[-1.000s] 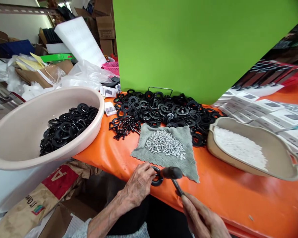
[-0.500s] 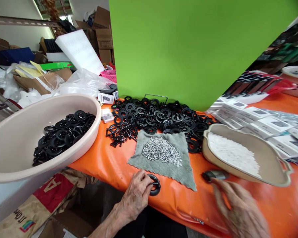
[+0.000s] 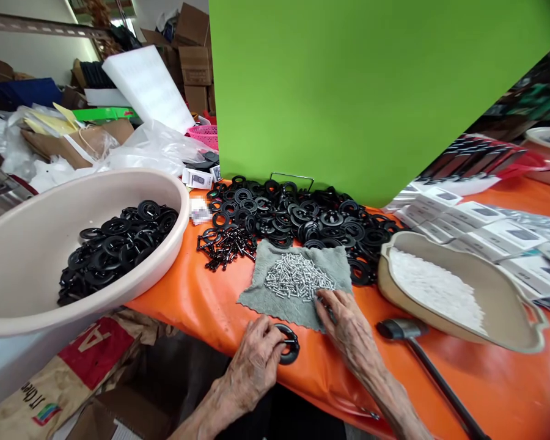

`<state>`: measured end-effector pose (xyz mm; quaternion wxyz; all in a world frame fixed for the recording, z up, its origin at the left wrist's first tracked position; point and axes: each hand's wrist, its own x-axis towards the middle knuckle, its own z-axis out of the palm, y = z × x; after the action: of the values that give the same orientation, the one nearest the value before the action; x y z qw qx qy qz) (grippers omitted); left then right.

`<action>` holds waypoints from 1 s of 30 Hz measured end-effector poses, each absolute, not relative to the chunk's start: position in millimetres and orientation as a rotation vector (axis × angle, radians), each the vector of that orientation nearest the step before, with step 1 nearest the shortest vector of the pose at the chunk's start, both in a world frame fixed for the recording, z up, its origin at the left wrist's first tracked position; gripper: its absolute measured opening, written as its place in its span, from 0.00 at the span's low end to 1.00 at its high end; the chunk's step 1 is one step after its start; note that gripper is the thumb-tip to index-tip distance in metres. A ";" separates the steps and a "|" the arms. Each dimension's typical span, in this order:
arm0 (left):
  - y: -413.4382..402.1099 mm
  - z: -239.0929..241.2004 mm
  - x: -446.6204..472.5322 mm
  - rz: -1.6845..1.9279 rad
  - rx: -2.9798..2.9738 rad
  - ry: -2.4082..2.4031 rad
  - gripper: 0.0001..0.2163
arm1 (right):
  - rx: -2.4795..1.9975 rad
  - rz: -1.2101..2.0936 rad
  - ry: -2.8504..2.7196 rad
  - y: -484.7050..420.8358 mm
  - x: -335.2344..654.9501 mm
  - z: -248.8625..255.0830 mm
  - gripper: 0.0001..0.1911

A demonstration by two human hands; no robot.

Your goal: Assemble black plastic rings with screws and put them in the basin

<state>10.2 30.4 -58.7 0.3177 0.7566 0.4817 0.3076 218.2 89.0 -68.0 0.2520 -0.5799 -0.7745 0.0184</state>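
Note:
My left hand [image 3: 256, 353] is closed on the left side of a black plastic ring [image 3: 291, 351] at the table's front edge. A thin black bar crosses the ring's opening. My right hand [image 3: 343, 318] has its bent fingertips down at the near right edge of a pile of small silver pins [image 3: 296, 275]. Those pins lie on a grey-green cloth [image 3: 266, 299]. What the right fingertips pinch, if anything, is hidden. A hammer [image 3: 406, 330] with a dark head and black handle lies right of my right forearm, apart from it.
Black rings [image 3: 297, 214] are heaped behind the cloth, beside black pin-like parts [image 3: 227, 247]. A large beige tub [image 3: 183, 214] with black parts stands left. On the right are a tan basin [image 3: 508, 305] of white pieces and white boxes [image 3: 472, 211]. A green panel [image 3: 348, 91] stands behind.
My right hand has let go of the hammer handle and moved left to the silver pins. The hammer now lies on the table. My left hand keeps the ring in nearly the same place.

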 end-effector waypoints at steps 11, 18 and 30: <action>30.5 -51.4 9.7 0.783 1.883 1.294 0.07 | -1.474 0.013 -2.301 86.8 201.3 -64.1 0.12; 28.5 -21.2 1.0 0.761 1.427 1.295 0.08 | -1.485 0.124 -2.263 92.9 194.5 -59.7 0.10; 27.1 -9.2 -1.9 0.794 1.042 1.140 0.14 | -1.445 0.797 -1.716 64.7 187.6 -25.5 0.09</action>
<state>-1.9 27.1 -9.2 0.6462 0.4580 0.5010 0.3490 187.6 64.7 -25.5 0.3712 -0.5637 -0.6693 0.3107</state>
